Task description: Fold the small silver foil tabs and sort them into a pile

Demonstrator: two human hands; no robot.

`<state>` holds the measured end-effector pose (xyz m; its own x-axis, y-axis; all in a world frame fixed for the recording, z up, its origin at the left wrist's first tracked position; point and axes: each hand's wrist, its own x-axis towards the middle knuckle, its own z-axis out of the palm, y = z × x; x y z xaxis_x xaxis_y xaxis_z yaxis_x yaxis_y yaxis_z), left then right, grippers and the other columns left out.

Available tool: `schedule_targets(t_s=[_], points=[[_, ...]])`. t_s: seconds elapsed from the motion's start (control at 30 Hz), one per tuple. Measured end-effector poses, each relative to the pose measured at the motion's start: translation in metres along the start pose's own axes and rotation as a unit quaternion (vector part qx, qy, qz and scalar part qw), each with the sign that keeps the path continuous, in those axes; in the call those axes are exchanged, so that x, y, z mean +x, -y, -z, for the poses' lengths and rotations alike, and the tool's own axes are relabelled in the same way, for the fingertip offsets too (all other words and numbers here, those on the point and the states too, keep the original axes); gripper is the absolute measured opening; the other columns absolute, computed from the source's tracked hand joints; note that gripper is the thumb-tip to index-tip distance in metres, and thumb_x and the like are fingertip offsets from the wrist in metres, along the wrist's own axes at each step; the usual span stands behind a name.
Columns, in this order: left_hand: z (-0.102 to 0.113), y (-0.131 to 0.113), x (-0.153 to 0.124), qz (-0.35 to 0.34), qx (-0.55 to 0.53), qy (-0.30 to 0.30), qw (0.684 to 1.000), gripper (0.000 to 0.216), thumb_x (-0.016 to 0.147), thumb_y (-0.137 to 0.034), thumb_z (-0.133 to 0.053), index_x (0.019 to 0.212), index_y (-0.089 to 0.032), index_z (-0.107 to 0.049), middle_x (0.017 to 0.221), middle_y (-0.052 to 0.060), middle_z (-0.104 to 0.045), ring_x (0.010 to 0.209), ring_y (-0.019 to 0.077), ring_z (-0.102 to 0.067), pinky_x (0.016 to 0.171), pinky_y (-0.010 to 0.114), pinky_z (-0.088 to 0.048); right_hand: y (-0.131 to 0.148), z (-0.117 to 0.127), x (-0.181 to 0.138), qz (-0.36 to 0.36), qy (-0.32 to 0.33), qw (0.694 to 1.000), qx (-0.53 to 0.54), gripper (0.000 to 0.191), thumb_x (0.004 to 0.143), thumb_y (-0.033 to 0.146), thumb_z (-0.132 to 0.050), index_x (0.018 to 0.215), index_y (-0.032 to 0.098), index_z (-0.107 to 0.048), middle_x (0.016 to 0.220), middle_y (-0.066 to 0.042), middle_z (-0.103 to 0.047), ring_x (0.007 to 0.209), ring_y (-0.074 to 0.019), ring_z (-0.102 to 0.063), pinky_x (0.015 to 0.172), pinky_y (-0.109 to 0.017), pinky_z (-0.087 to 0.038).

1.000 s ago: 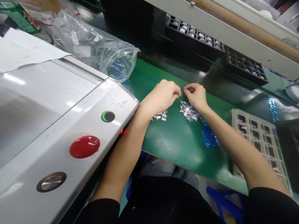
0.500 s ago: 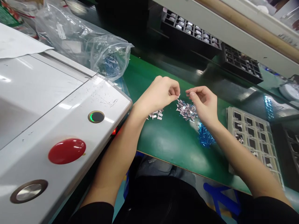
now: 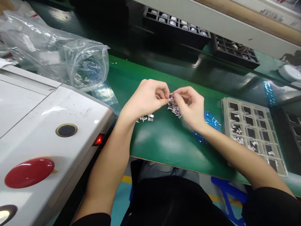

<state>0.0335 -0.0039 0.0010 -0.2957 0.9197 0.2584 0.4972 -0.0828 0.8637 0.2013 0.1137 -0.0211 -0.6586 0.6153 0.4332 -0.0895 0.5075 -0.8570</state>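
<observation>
Left grip (image 3: 149, 95) closed on a small silvery piece (image 3: 169, 99); right grip (image 3: 193, 108) alongside, closure unclear

A black top (image 3: 152, 205) with short, black sleeves (image 3: 270, 205) is worn. A thin pale line (image 3: 169, 211) marks its front. Greyish-blue jeans (image 3: 155, 172) show beyond

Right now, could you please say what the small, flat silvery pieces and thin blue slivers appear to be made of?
Small, flat silvery pieces: probably metal, or metallised plastic, polished, given bright glints. Thin blue slivers: perhaps plastic film or foil, glossy, judging by sharp highlights.
</observation>
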Motion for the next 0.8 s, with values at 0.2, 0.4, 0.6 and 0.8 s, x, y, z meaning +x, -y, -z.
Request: schedule_targets(t_s=[0.2,0.4,0.6,0.8], points=[[0.0,0.0,-0.001,0.001,-0.007,-0.003,1.0,0.003,0.082,-0.023,-0.075,0.082,-0.021,-0.073,0.077,0.001,-0.08,0.079,0.023,-0.082,0.076,0.034,-0.063,-0.001,0.002,0.001,0.025,0.018,0.996,-0.083,0.015,0.104,0.038,-0.073,0.098,0.025,-0.079,0.095,-0.002,-0.083,0.085,-0.0225,-0.078,0.081,-0.039,-0.065],[0.001,0.002,0.0,-0.001,0.013,0.01,1.0,0.002,0.083,-0.021,-0.074,0.082,-0.021,-0.073,0.08,0.002,-0.08,0.084,0.0244,-0.082,0.087,0.038,-0.065,0.001,0.004,0.001,0.017,0.025,0.99,-0.136,0.016,0.102,0.037,-0.071,0.097,0.027,-0.083,0.097,-0.003,-0.084,0.088,-0.0247,-0.077,0.085,-0.041,-0.066],[0.001,0.003,0.001,-0.013,0.014,0.015,1.0,0.004,0.082,-0.022,-0.075,0.081,-0.021,-0.072,0.08,0.002,-0.08,0.082,0.0232,-0.081,0.086,0.038,-0.065,-0.004,0.007,0.005,-0.007,0.022,0.991,-0.132,0.027,0.107,0.046,-0.068,0.116,0.028,-0.085,0.121,-0.007,-0.087,0.105,-0.0294,-0.082,0.09,-0.046,-0.068],[0.002,0.004,0.0,-0.01,0.016,0.023,1.0,0.003,0.083,-0.022,-0.075,0.083,-0.022,-0.072,0.082,0.002,-0.081,0.085,0.0241,-0.082,0.087,0.038,-0.065,-0.002,0.012,0.01,-0.009,0.059,0.994,-0.09,0.033,0.102,0.055,-0.078,0.119,0.027,-0.084,0.115,-0.007,-0.087,0.107,-0.0289,-0.082,0.091,-0.044,-0.067]])
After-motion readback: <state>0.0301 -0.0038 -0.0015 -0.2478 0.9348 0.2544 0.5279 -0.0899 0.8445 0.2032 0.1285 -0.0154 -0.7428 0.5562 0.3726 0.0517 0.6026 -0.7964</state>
